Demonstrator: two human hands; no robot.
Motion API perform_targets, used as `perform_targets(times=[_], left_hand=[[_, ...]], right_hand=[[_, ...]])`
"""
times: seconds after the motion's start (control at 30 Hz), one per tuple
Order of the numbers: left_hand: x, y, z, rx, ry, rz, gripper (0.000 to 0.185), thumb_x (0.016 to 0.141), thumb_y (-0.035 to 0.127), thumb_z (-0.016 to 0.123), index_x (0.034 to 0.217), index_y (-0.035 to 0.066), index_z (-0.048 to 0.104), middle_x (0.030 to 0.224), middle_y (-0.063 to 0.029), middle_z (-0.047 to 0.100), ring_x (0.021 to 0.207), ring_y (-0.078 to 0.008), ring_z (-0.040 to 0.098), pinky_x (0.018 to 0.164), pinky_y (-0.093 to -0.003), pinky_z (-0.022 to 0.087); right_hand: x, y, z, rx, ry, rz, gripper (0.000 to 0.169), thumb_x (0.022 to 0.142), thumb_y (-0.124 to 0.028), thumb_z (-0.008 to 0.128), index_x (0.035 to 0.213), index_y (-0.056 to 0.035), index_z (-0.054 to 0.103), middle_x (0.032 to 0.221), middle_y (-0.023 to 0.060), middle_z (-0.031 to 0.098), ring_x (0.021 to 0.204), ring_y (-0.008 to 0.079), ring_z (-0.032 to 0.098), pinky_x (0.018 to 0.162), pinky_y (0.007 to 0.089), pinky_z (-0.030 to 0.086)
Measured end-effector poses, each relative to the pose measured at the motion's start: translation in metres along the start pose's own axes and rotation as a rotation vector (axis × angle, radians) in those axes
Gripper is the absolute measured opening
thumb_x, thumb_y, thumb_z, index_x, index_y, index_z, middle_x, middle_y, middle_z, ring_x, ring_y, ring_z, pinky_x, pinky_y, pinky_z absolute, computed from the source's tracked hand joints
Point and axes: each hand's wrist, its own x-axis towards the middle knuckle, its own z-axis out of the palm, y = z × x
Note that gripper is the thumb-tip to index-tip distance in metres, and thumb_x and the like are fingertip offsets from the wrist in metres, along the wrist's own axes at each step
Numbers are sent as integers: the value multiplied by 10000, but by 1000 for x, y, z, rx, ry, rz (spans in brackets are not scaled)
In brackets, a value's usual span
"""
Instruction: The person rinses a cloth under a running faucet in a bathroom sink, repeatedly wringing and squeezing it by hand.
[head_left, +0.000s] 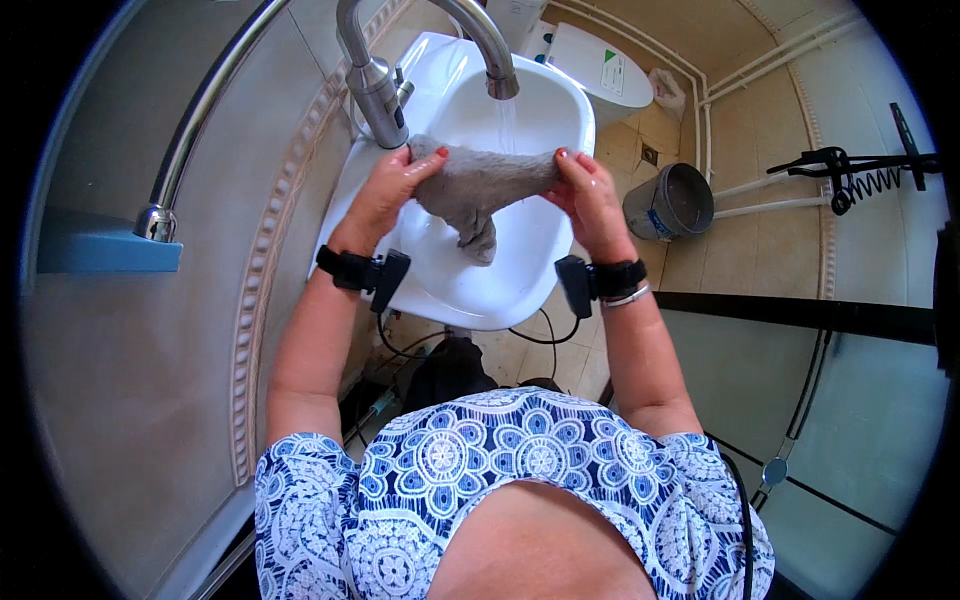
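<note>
A wet grey cloth is stretched between my two hands above the white washbasin. My left hand pinches its left end, thumb on top, close to the base of the tap. At the other end, my right hand grips the cloth between thumb and fingers. The middle of the cloth sags in a crumpled fold towards the bowl. Water runs from the curved metal tap and falls just behind or onto the cloth's far edge; exactly where it lands is hidden.
Tiled wall stands close on the left, with a metal rail above a blue ledge. Beyond the basin is a toilet with a white lid. A grey bucket sits on the floor at right, near white pipes. Cables hang from both wrist straps.
</note>
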Motion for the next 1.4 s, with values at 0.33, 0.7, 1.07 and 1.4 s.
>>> perform_targets(times=[0.33, 0.7, 1.07, 1.4], left_hand=[[-6, 12, -32, 421, 183, 235, 254, 885, 238, 637, 982, 3, 621, 864, 17, 615, 775, -69, 530, 701, -236, 437], [-21, 19, -27, 547, 426, 408, 241, 860, 235, 666, 925, 3, 653, 785, -51, 615, 703, -87, 526, 659, -245, 438], [8, -1, -7, 543, 292, 369, 195, 866, 171, 646, 920, -15, 627, 846, -52, 582, 787, -130, 561, 722, -288, 473], [-49, -54, 88, 823, -77, 593, 218, 829, 171, 626, 971, 6, 646, 1178, -132, 579, 1031, -289, 586, 905, -369, 462]], right_hand=[[33, -8, -49, -842, 75, -291, 355, 937, -298, 515, 1052, 26, 601, 833, 121, 654, 774, 151, 585, 692, 301, 465], [-4, -15, -25, -1487, -481, -73, 684, 725, -633, 632, 1097, -58, 657, 973, 166, 672, 916, 318, 641, 793, 367, 498], [12, 43, -58, -370, -141, -94, 401, 907, -349, 552, 1101, 1, 576, 985, 68, 646, 900, 213, 626, 727, 282, 493], [-1, 27, -4, 24, 17, 196, 223, 801, -108, 603, 1001, -15, 576, 926, 62, 626, 818, 165, 609, 735, 291, 506]])
